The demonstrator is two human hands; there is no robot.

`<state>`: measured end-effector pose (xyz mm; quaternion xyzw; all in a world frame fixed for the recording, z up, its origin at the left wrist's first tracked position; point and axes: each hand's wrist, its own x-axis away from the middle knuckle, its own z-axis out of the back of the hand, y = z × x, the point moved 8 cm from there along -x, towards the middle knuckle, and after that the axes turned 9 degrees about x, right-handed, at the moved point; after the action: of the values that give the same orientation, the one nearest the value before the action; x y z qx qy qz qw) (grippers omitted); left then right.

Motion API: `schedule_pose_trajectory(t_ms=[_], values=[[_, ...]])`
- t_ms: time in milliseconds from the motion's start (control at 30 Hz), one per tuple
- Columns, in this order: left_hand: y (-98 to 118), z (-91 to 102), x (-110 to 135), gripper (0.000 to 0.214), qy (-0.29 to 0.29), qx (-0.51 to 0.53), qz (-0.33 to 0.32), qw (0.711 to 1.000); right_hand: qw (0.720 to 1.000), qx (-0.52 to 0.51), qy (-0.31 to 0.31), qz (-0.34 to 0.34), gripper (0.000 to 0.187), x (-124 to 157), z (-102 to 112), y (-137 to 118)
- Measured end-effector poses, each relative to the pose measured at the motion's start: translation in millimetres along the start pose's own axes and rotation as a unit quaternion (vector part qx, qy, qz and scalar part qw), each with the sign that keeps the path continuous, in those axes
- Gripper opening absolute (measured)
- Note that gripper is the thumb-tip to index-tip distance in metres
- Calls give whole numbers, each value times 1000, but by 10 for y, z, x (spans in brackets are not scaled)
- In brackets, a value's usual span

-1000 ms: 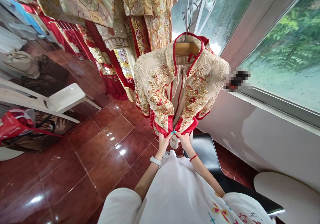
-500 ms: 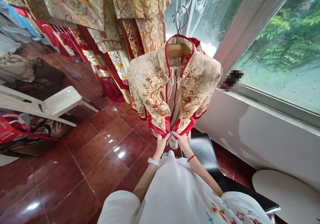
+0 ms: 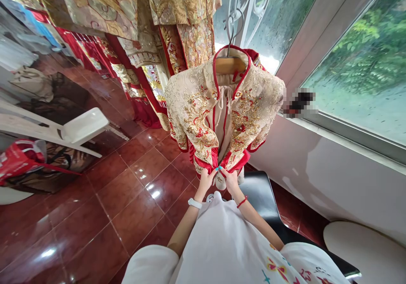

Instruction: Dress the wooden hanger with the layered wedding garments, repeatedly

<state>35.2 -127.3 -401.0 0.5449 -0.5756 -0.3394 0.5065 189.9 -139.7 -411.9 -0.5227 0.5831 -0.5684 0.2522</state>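
Note:
A cream jacket [image 3: 195, 106] with gold and red embroidery and red edging hangs in front of me on a wooden hanger [image 3: 230, 65]. Its collar cords are tied in a bow [image 3: 226, 96], and below that the front edges stand apart. At the lower hem, my left hand [image 3: 207, 180] pinches the left front edge, its red lining turned outward. Close beside it, my right hand [image 3: 231, 181] grips the opposite edge in the same way. The thumbs nearly meet at the middle; any fastener between them is too small to make out.
Embroidered gold and red garments [image 3: 104, 5] hang at the upper left. A black chair [image 3: 258, 195] stands by my right arm, below the window [image 3: 358, 77]. On the left are a white chair [image 3: 85, 125] and a red bag [image 3: 19, 161], over a glossy red tiled floor [image 3: 127, 199].
The view has shifted slightly, so the room and the jacket sit a little further right. Both hands keep their hold on the hem edges, with the thumbs still close together.

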Motion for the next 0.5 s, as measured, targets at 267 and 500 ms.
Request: schedule_pose_trajectory(t_ms=[267,500], values=[[-102,-132,-93,48,-48,22,20,998,1000,-6,-4,1,39,-85,35,22],[-128,-195,-85,53,-71,25,33,997,999,11,-51,-7,42,-144,58,13]])
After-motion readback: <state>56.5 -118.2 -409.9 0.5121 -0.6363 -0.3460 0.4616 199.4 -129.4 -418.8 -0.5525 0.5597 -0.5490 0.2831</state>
